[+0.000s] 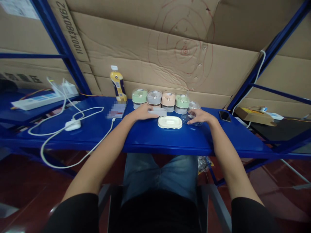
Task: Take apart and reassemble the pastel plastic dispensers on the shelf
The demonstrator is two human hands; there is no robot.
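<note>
My left hand (143,112) has its fingers round the left end of a whitish oval container (159,112) on the blue table. My right hand (199,116) reaches down with bent fingers onto a clear plastic lid (186,118), gripping its edge. Between the hands lies a cream oval tray-like piece (170,122), flat on the table and touched by neither hand. Behind them stand several small lidded boxes in a row: a green one (139,96), a grey one (154,97), a peach one (168,99) and another green one (182,101).
A yellow drink bottle (118,84) stands at the back left, behind a flat blurred item (117,110). White cables and an adapter (72,125) spread over the left side, near a power strip (41,101). A dark phone (224,116) lies right. Cardboard (126,42) walls the back.
</note>
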